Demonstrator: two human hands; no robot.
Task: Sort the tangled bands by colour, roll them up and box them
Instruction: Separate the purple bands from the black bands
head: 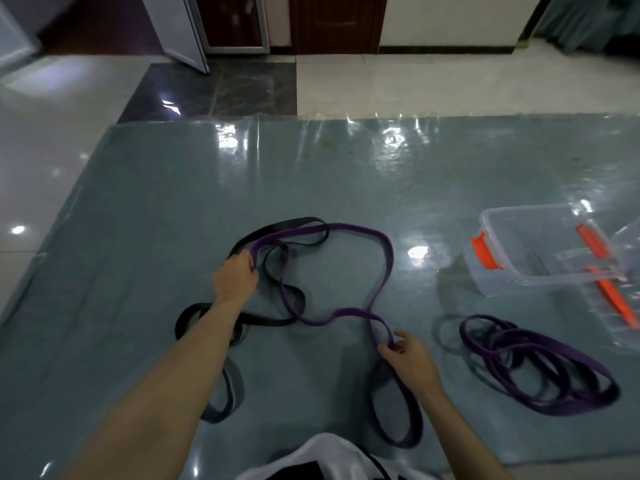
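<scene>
A long purple band (382, 261) lies looped across the mat, tangled with a black band (277, 226) at its left end. My left hand (235, 278) grips the purple band where it crosses the black one. My right hand (408, 355) pinches the purple band's near loop between thumb and fingers. The black band trails under my left forearm to a loop (225, 393) near me. A separate heap of purple bands (540, 365) rests to the right. A clear plastic box (540, 251) with orange clips stands open at the far right.
The box's clear lid (623, 306) with an orange clip leans beside the box at the right edge. Everything sits on a glossy grey-blue mat (173, 188) over a tiled floor. Doors and a cabinet line the far wall.
</scene>
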